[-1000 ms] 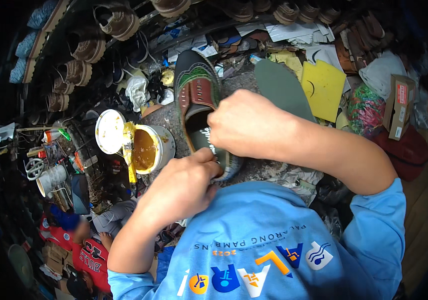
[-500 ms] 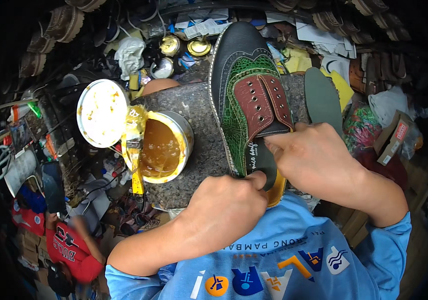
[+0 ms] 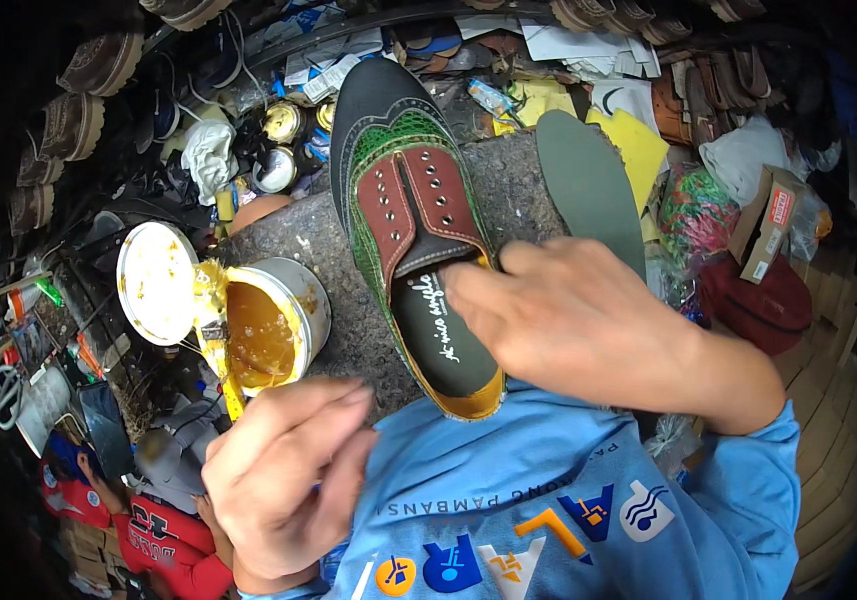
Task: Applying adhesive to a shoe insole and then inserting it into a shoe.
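Note:
A wingtip shoe (image 3: 379,210) in black, green and burgundy, with a yellow heel lining, points its toe away from me. A dark insole (image 3: 439,345) with white lettering lies inside it. My right hand (image 3: 574,315) grips the shoe's right side at the opening, its fingertips reaching inside and partly hidden. Apart from the shoe, my left hand (image 3: 289,465) is raised at the lower left, holding nothing, with its fingers loosely bent and the thumb apart. A loose grey-green insole-shaped piece (image 3: 594,180) rests to the right of the shoe.
Left of the shoe, a white tub (image 3: 317,300) of amber glue stands on a rough dark block (image 3: 339,345). A yellow-handled brush (image 3: 232,395) lies across its rim beside a smeared lid (image 3: 157,285). Shoes, papers and tins crowd the back. A person in red (image 3: 164,540) is at lower left.
My left hand has let go of the shoe's heel and moved left toward me. The shoe has turned somewhat in view, while my right hand stays at its opening.

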Demonstrator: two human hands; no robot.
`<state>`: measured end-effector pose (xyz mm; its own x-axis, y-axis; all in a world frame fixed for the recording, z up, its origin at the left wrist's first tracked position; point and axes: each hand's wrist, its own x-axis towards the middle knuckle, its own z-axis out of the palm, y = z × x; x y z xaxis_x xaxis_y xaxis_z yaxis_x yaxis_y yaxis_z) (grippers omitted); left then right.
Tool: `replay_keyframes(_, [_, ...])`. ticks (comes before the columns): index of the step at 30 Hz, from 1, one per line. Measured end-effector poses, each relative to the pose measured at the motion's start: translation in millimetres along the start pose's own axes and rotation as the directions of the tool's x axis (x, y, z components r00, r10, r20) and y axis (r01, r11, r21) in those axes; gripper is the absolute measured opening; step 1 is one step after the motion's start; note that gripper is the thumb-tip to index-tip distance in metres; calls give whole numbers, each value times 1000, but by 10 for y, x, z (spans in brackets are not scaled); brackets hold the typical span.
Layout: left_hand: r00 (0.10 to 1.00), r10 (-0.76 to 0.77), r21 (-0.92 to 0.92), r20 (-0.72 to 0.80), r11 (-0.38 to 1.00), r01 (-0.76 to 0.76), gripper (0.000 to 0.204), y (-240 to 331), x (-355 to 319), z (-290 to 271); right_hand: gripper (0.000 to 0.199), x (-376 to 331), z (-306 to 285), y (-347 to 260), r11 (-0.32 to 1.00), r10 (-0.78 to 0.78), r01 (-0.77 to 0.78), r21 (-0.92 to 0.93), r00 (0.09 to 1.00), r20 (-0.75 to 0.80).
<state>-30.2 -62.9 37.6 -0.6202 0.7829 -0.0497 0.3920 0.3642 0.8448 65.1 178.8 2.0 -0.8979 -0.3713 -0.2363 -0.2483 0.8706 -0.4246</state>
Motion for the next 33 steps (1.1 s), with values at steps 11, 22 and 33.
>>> replay_keyframes(11, [939,-333,-104,-79,940,325,18,-409,-820,321,23,-684,-118,-9,867,96,157,473,879,-467])
replay_keyframes(22, [952,286,154,108,941,-300,37,-313,-32,272,42,-391,110,-480,850,202,-33,526,942,-268])
replay_keyframes(33, [815,-65,693,576,568,-444,21,-34,461,507,16,-216,153,-674,952,220,-206,228,975,-39])
